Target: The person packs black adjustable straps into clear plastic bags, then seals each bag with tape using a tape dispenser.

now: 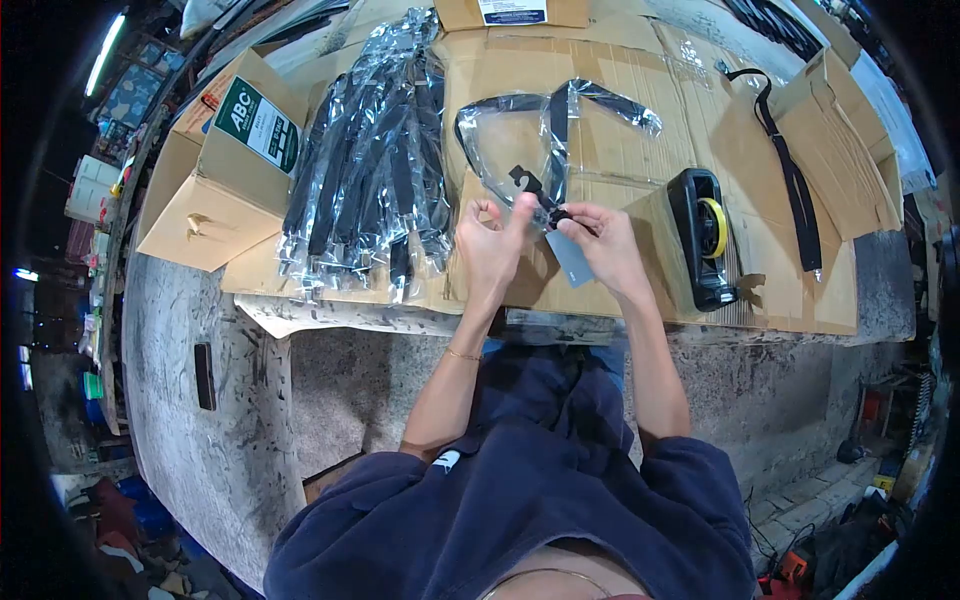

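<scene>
Two pinch grips: left hand [490,245] on black plastic hanger [526,181], right hand [606,245] on black end piece [559,215], other fingers loosely curled; exact contact partly hidden. Gray card [570,260] at 5 o'clock. Tape dispenser [690,240], 3 o'clock. Bagged black straps [375,160], 10 o'clock. Carton [235,175] beyond, green label [258,124] reads "ABC", rest unclear. Far carton [460,14], 12 o'clock, cut off, print too small.
</scene>
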{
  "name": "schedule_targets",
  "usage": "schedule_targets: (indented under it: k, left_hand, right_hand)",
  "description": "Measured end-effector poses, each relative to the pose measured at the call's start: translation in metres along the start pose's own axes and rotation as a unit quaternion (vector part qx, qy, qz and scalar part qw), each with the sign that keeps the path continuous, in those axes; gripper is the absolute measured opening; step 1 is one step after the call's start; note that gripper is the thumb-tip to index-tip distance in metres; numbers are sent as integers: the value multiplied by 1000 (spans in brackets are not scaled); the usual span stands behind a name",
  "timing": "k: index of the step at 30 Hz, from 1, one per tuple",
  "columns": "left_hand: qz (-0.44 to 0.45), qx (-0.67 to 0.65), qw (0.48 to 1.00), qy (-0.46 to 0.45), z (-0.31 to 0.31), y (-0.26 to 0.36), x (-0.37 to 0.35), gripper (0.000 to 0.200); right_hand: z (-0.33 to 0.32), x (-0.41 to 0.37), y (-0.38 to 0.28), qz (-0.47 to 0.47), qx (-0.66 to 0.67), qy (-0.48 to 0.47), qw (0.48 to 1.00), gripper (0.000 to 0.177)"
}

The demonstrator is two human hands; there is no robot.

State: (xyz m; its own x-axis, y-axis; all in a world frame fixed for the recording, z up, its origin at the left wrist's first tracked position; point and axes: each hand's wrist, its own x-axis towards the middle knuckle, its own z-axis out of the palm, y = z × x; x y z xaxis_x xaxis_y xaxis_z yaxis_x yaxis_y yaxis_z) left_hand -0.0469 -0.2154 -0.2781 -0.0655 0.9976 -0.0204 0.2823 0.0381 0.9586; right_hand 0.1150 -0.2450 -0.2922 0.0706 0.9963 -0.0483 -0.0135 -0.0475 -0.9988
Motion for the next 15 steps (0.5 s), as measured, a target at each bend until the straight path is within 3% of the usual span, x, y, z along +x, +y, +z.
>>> schedule_targets:
  k: [4, 6, 7, 8, 10, 11, 12, 14, 15]
  left_hand:
    - [35, -122, 992, -20, -6, -24, 7, 32]
    - [14, -290, 954, -69, -7, -22, 12, 38]
    - [-63, -299, 947, -97, -13, -19, 16, 46]
    - [-59, -300, 947, -96, -17, -15, 24, 46]
    - [-180, -377, 889, -188, -25, -7, 45, 51]
    - [-194, -373, 884, -206, -30, 8, 54, 50]
    - [-190, -375, 884, -203, -31, 1, 78, 50]
    - [-97, -385, 895, -202, -32, -18, 131, 45]
    - [-54, -324, 929, -171, -39, -2, 139, 40]
  right_hand:
    - [-6, 4, 6, 2, 35, 2, 999, 20]
    - [-7, -1, 3, 1, 34, -16, 999, 20]
    - [-9, 1, 0, -7, 29, -33, 999, 20]
    - [-10, -1, -1, -11, 28, -35, 999, 20]
    - [-9, -10, 0, -9, -9, -97, 995, 19]
    - [-9, -11, 0, 9, -9, -118, 993, 19]
    - [-10, -12, 3, 5, -11, -123, 992, 19]
    - [-12, -12, 13, 15, -64, -141, 988, 19]
    - [-12, -12, 14, 10, -63, -128, 990, 19]
